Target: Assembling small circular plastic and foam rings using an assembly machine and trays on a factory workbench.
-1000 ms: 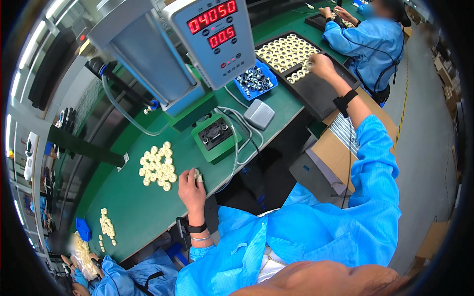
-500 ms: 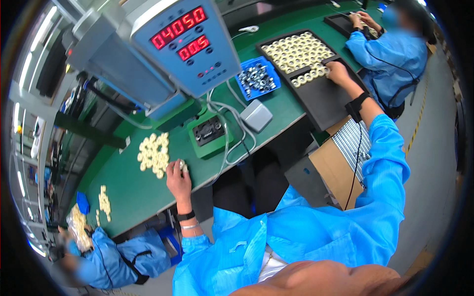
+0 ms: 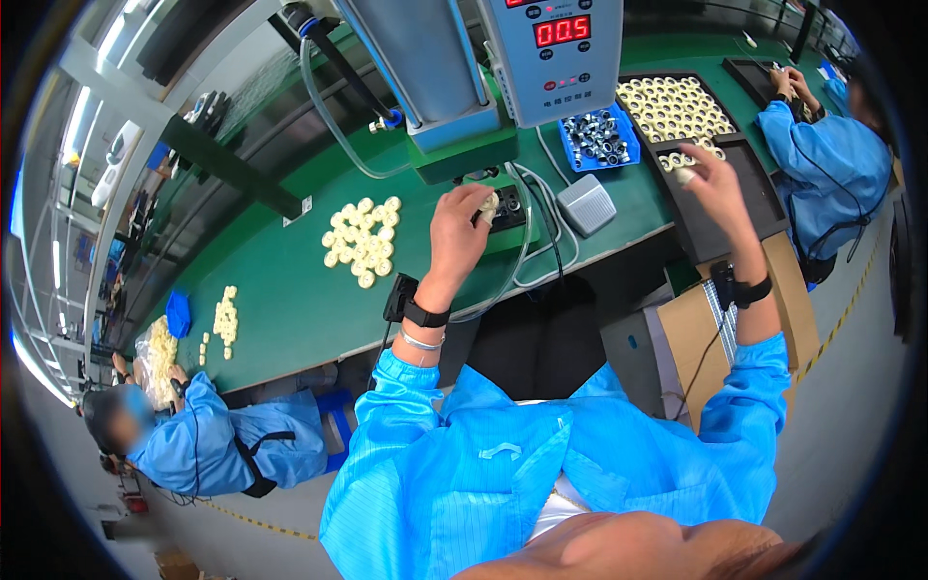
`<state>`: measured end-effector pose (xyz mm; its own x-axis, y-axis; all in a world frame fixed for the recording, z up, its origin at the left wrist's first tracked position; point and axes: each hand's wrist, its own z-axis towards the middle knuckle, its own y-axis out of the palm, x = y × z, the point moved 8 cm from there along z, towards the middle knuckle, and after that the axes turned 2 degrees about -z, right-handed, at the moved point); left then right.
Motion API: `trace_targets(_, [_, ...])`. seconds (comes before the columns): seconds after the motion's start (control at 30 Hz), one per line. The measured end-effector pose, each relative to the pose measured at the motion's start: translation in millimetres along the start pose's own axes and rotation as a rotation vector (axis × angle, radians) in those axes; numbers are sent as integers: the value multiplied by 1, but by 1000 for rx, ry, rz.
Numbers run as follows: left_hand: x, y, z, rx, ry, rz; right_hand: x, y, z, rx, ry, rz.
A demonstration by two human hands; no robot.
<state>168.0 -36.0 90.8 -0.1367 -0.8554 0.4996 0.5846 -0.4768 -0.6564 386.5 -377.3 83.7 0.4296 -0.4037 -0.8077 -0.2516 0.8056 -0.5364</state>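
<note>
My left hand [image 3: 458,234] is closed around a small cream wheel-like piece [image 3: 490,206], held at the dark block of the fixture [image 3: 508,210] under the bench press [image 3: 462,145]. My right hand [image 3: 717,193] is raised over the near part of the black tray [image 3: 715,217], thumb and index finger apart. Something pale shows at its thumb tip; whether that is a finger cover or a piece is unclear. Beyond its fingers, rows of cream wheels with dark centres [image 3: 677,106] fill the tray's far part. Loose cream wheels [image 3: 362,237] lie in a cluster left of the press.
A blue bin of metal sleeves [image 3: 599,138] stands beside a grey switch box [image 3: 587,203] with cables. The control box [image 3: 561,68] overhangs the bench. A cardboard box [image 3: 788,290] sits below the tray. Co-workers in blue work at left [image 3: 232,435] and right [image 3: 822,155].
My left hand has moved from the bench edge by the loose wheels to the press fixture. My right hand has lifted away from the tray's wheel row. The whole view has shifted.
</note>
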Motion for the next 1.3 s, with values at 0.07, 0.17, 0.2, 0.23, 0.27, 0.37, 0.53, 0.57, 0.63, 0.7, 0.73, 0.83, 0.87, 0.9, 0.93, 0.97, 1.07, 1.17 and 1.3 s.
trace_targets(0.07, [-8,6,-1,-6,-3,-24,-31,25,-13,-13,-3,79])
trace_targets(0.17, [-21,10,-3,-40,-80,-127,-66,48,-14,-4,-63,119])
trace_targets(0.2, [-28,12,-3,-62,-147,-214,-70,53,-8,0,-56,67])
trace_targets(0.23, [-26,12,-2,-62,-143,-219,-72,57,0,5,-52,14])
trace_targets(0.27, [-23,11,-2,-62,-142,-191,-72,63,10,46,-83,27])
trace_targets(0.37, [-16,9,0,-59,-62,-65,-89,93,45,75,-207,-163])
trace_targets(0.53, [3,-4,-2,-38,54,162,-55,171,96,-71,-319,-701])
trace_targets(0.57, [8,-11,-7,-6,92,185,-38,183,102,-171,-225,-900])
trace_targets(0.63, [6,-28,-20,47,65,195,-25,185,103,-65,-283,-891])
trace_targets(0.7, [-20,-43,-43,34,-41,305,-13,180,104,56,-387,-871])
trace_targets(0.73, [-40,-49,-57,7,-133,388,-21,181,101,46,-413,-864])
trace_targets(0.83, [-86,-80,-83,7,-269,623,-29,172,100,51,-415,-819])
trace_targets(0.87, [-96,-85,-86,7,-273,625,-26,167,103,89,-382,-789])
trace_targets(0.9, [-103,-89,-86,12,-295,622,-25,161,105,128,-348,-762])
trace_targets(0.93, [-108,-91,-87,16,-314,615,-26,159,106,127,-345,-766])
trace_targets(0.97, [-109,-90,-88,13,-310,608,-19,149,110,155,-226,-621])
trace_targets(1.07, [-121,-80,-85,-121,-457,601,-26,132,94,126,-1,-42])
trace_targets(1.17, [-123,-79,-88,-63,-361,611,-56,143,46,14,112,754])
trace_targets(1.3, [-118,-72,-87,-63,-268,570,-94,185,-6,-132,174,1109])
